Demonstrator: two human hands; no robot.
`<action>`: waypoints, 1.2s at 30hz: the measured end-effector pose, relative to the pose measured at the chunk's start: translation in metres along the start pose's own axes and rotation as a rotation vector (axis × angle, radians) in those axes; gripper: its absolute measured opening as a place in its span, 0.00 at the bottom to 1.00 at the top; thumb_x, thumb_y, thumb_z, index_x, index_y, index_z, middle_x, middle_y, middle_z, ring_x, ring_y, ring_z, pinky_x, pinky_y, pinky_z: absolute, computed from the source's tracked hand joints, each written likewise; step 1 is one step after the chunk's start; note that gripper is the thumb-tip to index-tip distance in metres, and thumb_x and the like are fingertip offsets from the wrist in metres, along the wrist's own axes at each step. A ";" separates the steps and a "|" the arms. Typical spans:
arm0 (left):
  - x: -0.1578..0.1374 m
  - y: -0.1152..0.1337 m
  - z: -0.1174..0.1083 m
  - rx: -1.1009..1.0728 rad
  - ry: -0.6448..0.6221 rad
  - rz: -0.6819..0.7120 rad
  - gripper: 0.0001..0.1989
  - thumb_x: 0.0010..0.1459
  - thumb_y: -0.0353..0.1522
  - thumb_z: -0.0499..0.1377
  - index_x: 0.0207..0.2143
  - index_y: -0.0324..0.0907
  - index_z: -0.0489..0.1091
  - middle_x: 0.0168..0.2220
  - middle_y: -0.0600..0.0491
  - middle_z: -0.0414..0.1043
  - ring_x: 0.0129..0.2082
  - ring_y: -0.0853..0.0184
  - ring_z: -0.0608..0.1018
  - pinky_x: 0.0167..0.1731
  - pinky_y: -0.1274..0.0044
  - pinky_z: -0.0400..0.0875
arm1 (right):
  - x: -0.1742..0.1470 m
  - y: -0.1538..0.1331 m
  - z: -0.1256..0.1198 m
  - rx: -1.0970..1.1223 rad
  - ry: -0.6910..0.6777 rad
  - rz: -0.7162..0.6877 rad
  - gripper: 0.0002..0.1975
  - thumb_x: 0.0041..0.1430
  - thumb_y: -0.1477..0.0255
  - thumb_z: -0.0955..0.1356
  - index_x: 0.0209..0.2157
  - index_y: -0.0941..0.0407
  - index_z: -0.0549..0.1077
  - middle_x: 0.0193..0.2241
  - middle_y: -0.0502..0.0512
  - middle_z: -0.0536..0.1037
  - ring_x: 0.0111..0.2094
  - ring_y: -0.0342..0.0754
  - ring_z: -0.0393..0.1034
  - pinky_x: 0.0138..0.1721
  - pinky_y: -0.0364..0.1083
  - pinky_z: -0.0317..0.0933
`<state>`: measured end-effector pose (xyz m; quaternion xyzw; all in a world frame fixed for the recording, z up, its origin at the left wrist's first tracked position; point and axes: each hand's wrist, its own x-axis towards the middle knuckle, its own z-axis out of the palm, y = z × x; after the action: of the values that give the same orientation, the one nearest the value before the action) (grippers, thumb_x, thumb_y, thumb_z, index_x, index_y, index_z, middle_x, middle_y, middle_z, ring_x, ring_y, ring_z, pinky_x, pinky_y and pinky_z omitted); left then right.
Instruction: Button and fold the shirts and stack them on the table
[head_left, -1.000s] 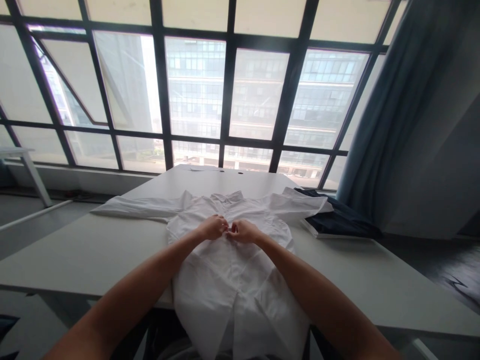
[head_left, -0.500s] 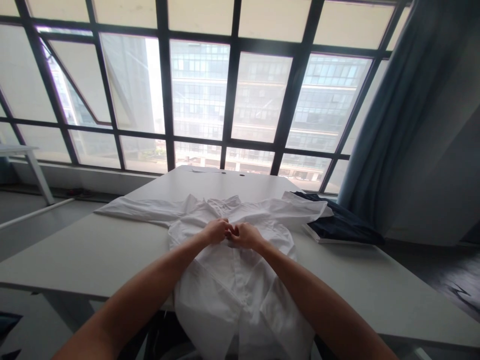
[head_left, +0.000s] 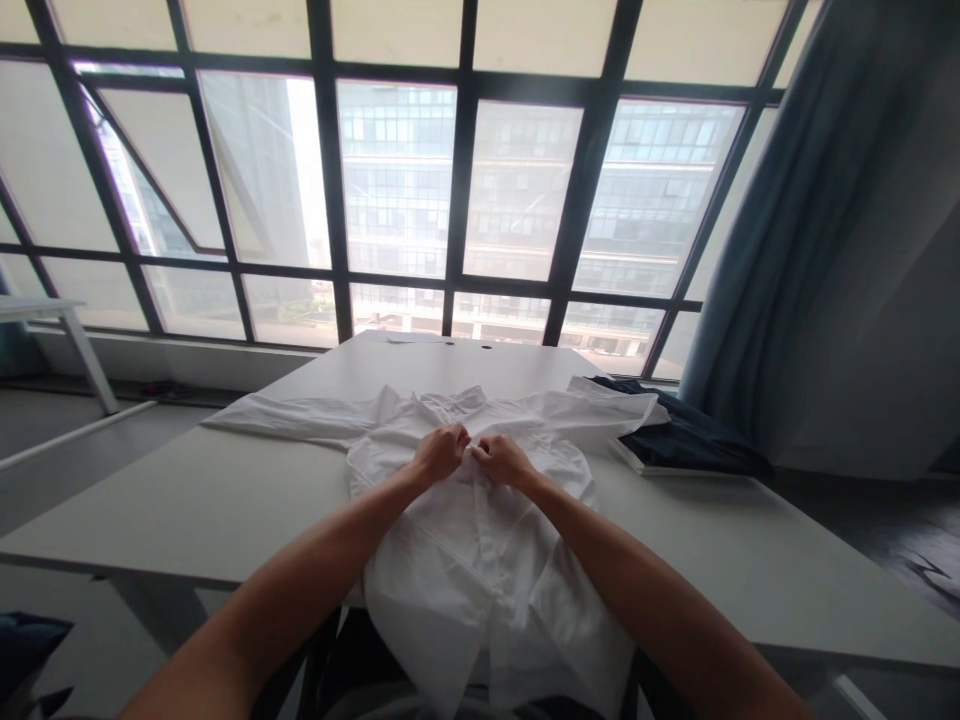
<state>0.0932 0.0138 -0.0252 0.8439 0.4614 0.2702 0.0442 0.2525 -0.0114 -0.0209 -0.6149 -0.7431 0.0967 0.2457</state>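
Observation:
A white long-sleeved shirt [head_left: 435, 560] lies front side up, its collar toward the window and its sleeves spread to both sides. The lower part hangs over the near table edge toward me. My left hand [head_left: 442, 452] is closed on the shirt's front, on the upper chest at the button strip. Just to its right, my right hand [head_left: 501, 460] pinches the cloth on the other side of the strip. A small gap separates the two hands. Whatever button lies between the fingers is too small to make out.
The shirt rests on a white table [head_left: 262, 510]. Dark folded cloth [head_left: 682, 435] lies at the table's right, partly under the right sleeve. A blue curtain [head_left: 780, 240] hangs behind it. Another white table [head_left: 37, 308] stands at far left, before large windows.
My hands have drawn slightly apart; half a second ago their fingertips met. The shirt lies nearly the same, and the view has shifted a little.

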 end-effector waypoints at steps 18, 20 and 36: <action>0.000 -0.002 0.007 0.011 0.049 0.145 0.10 0.60 0.35 0.60 0.30 0.40 0.79 0.33 0.48 0.79 0.39 0.60 0.78 0.47 0.68 0.67 | 0.003 0.014 -0.009 0.171 -0.009 -0.138 0.16 0.59 0.61 0.66 0.26 0.59 0.73 0.18 0.50 0.73 0.20 0.42 0.66 0.22 0.39 0.53; 0.000 -0.002 0.008 0.031 0.041 0.156 0.10 0.60 0.35 0.60 0.29 0.41 0.79 0.33 0.48 0.79 0.38 0.60 0.78 0.47 0.68 0.67 | 0.003 0.012 -0.010 0.102 0.018 -0.186 0.16 0.58 0.62 0.66 0.26 0.59 0.75 0.19 0.52 0.75 0.21 0.42 0.66 0.24 0.40 0.52; -0.070 0.126 -0.020 -0.205 -0.001 0.722 0.12 0.62 0.37 0.55 0.45 0.45 0.74 0.47 0.49 0.75 0.50 0.61 0.74 0.56 0.68 0.66 | 0.008 0.026 -0.003 0.140 -0.059 -0.203 0.11 0.54 0.75 0.64 0.23 0.57 0.76 0.17 0.49 0.69 0.22 0.44 0.58 0.21 0.41 0.54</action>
<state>0.1486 -0.1179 0.0036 0.9436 0.1047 0.3125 0.0304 0.2756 0.0015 -0.0284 -0.5148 -0.7999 0.1409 0.2744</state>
